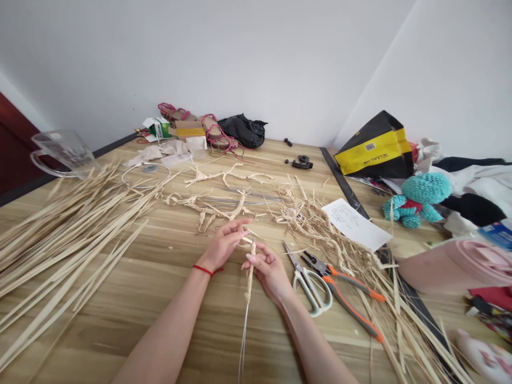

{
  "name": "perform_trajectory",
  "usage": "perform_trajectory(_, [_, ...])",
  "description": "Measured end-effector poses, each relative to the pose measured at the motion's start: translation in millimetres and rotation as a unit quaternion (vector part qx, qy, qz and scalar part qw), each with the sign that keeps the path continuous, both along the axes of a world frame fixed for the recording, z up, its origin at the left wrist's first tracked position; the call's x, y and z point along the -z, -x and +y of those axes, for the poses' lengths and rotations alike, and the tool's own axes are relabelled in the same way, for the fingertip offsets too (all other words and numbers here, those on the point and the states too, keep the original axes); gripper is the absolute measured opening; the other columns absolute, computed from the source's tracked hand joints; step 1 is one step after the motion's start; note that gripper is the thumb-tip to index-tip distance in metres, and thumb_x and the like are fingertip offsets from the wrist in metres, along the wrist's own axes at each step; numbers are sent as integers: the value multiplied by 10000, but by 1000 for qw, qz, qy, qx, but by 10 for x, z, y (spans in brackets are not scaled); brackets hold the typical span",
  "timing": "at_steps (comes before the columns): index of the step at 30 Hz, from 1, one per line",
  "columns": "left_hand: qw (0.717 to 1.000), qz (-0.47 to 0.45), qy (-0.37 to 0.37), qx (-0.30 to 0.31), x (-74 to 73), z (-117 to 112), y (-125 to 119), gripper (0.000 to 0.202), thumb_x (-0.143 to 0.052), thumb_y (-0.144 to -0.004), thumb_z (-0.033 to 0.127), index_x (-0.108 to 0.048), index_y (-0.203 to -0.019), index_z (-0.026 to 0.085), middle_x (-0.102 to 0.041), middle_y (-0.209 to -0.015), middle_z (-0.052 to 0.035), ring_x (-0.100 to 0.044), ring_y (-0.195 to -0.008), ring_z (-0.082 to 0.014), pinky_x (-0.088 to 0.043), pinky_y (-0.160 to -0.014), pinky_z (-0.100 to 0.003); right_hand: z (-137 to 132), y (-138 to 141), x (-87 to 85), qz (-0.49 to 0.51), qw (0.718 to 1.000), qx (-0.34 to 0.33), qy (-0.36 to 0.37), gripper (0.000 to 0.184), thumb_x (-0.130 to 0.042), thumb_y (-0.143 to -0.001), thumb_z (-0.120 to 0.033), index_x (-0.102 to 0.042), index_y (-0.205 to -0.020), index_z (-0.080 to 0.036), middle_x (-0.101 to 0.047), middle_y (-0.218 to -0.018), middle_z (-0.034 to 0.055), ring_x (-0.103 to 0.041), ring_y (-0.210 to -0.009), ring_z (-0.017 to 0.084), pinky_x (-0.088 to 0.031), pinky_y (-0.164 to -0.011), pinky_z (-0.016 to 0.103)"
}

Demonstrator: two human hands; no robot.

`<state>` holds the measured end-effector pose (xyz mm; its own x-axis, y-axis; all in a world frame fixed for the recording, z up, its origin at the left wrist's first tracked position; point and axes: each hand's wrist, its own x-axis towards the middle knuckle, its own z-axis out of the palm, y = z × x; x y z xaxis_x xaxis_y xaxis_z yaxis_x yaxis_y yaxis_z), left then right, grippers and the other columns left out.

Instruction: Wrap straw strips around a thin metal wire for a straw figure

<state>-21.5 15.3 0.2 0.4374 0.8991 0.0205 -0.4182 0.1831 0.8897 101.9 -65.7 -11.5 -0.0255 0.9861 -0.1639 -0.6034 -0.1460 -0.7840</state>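
Note:
In the middle of the view my right hand (267, 268) pinches a thin wire rod (250, 285) wrapped in pale straw; bare wires (243, 341) run from its lower end toward me. My left hand (223, 246), with a red cord at the wrist, has its fingers closed on a pale straw strip (247, 240) at the rod's upper end. Just beyond my hands lie straw-wrapped branching pieces (214, 209) and loose metal wires (260, 201). White-handled scissors (310, 288) and orange-grey pliers (344, 298) rest to the right of my right hand.
Long straw strips (80, 229) cover the left side, near a tipped clear jug (66, 152). More straw (320, 229) and a written paper (357, 224) lie right. Sandals (216, 130) and a black plastic bag (244, 130) sit by the wall. A pink roll (452, 264) stands at the right.

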Motion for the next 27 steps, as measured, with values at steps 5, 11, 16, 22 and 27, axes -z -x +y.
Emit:
perform_trajectory(5, [1000, 10, -4, 3, -5, 13, 10, 333, -649, -683, 167, -685, -1014, 160, -481, -623, 13, -499, -767, -145, -401, -761, -270, 5, -5, 1, 1, 1000, -4, 0, 428, -756, -631, -246, -568, -1008, -178, -685, -593, 2, -631, -561, 145, -443, -569, 234])
perform_trajectory(11, [1000, -1, 17, 22, -10, 19, -2, 324, -673, -663, 174, -696, -985, 167, -518, -623, 21, -506, -698, -121, -396, -700, -247, 2, -11, 10, 3, 1000, -10, 0, 434, -761, -626, -233, -562, -1008, -176, -685, -590, 3, -628, -568, 141, -447, -581, 236])
perform_trajectory(16, [999, -3, 36, 37, -1, 20, 10, 312, -667, -683, 180, -693, -993, 174, -599, -703, -10, -530, -735, -130, -396, -706, -251, -1, -16, 0, 2, 1000, -15, 0, 432, -754, -636, -237, -568, -1022, -180, -685, -594, -1, -614, -554, 127, -444, -577, 228])
perform_trajectory(22, [998, 11, 35, 46, 9, 29, 17, 319, -669, -689, 192, -685, -1006, 163, -607, -705, -18, -536, -714, -128, -399, -678, -250, -2, -23, -6, 6, 1000, -23, -2, 424, -747, -647, -230, -574, -1030, -171, -678, -588, -3, -605, -552, 116, -440, -582, 223])
perform_trajectory(27, [998, 26, 32, 47, 17, 30, 5, 314, -674, -690, 207, -686, -999, 147, -607, -693, -13, -533, -651, -110, -392, -655, -248, 12, -30, -11, 9, 999, -31, -5, 407, -743, -654, -232, -586, -1023, -160, -685, -602, 7, -602, -557, 113, -441, -589, 222])
